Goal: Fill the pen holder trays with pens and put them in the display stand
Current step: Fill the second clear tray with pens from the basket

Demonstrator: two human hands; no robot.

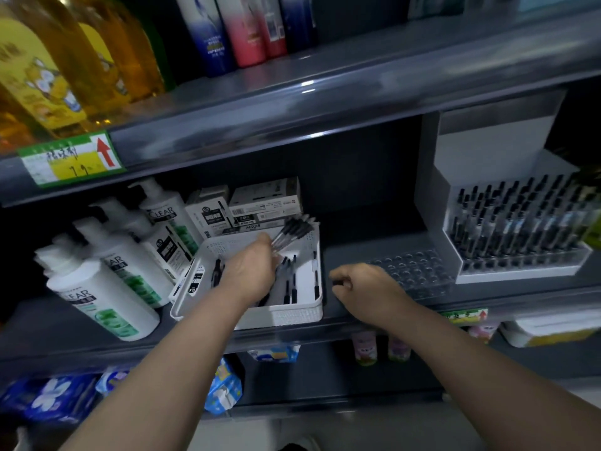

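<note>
Here, the left hand (250,271) is gripping a bunch of pens (292,232) above the white basket (292,315). The right hand (364,288) is resting, fingers curled, beside the empty clear tray (419,271); whether it is holding anything, I cannot tell. A filled tray (520,265) is sitting in the stand (487,151).

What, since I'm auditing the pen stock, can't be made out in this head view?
Head view: how many pens the left hand grips; motion blur.
Loose pens in the white basket: partly hidden under the left hand.
Whether the right hand grips the clear pen holder tray: curled fingers hide it.
Display stand: right end cut off by the frame edge.
</note>
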